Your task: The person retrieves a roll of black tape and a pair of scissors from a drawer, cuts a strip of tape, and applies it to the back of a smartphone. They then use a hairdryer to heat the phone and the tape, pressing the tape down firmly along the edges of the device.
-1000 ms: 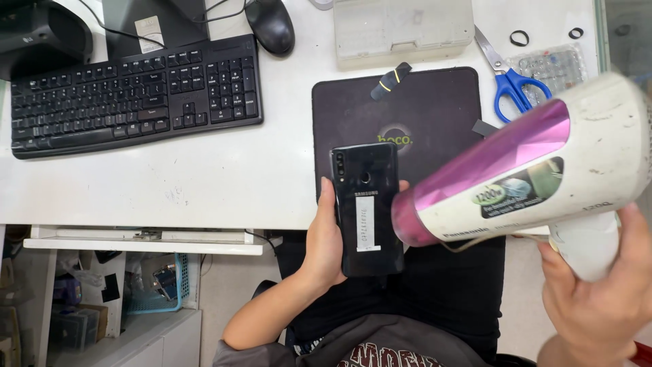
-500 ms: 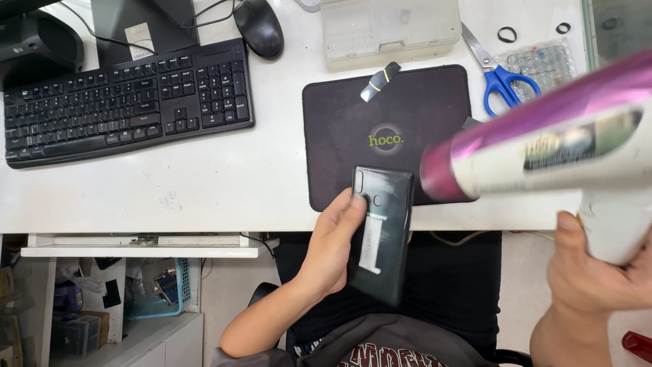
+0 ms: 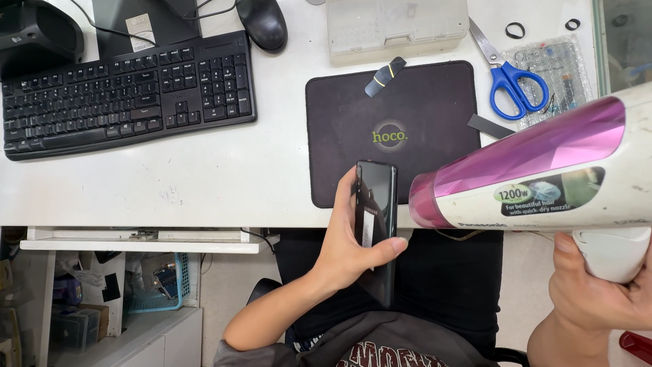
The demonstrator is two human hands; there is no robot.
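Observation:
My left hand (image 3: pixel 346 253) grips a black smartphone (image 3: pixel 377 217), back side up, over the near edge of the white desk (image 3: pixel 204 177). The phone is turned partly on edge, its top end over the black mat (image 3: pixel 390 132). My right hand (image 3: pixel 598 299) holds the white handle of a pink and white hair dryer (image 3: pixel 536 170). The dryer's nozzle points left at the phone, a short gap away from its right side.
A black keyboard (image 3: pixel 129 95) and a black mouse (image 3: pixel 261 24) lie at the far left. Blue scissors (image 3: pixel 513 78), a grey plastic case (image 3: pixel 397 24), a small dark tool (image 3: pixel 384 76), two black rings and a clear packet sit around the mat. Shelves with clutter stand under the desk.
My left hand has raised the phone back toward the mat and turned it more on edge. The hair dryer has dropped lower and swung its nozzle closer to the phone.

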